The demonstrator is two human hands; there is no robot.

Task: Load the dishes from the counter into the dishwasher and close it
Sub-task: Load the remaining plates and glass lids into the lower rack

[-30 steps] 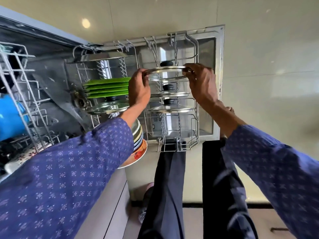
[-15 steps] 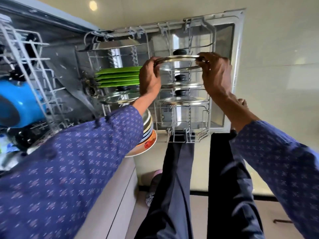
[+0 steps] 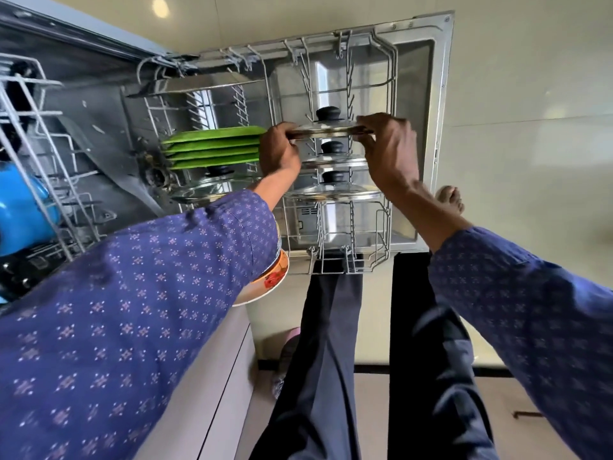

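I hold a glass pot lid (image 3: 326, 129) with a black knob by its steel rim, my left hand (image 3: 278, 154) gripping one edge and my right hand (image 3: 391, 151) the other. It stands on edge among the tines of the pulled-out lower rack (image 3: 331, 257). Two more lids (image 3: 331, 190) stand in the same row just nearer me. Several green plates (image 3: 212, 151) stand on edge in the rack's left half, with another lid (image 3: 205, 187) below them. The open dishwasher door (image 3: 438, 127) lies under the rack.
The upper rack (image 3: 36, 154) at left carries a blue pot (image 3: 23, 210). A stack of plates (image 3: 265, 280) sits on the counter edge, mostly hidden by my left sleeve. My legs and a bare foot (image 3: 449, 197) stand beside the door on the pale tiled floor.
Both hands have kept hold of the lid and shifted it a little along the tine row; the camera has moved in closer over the rack.
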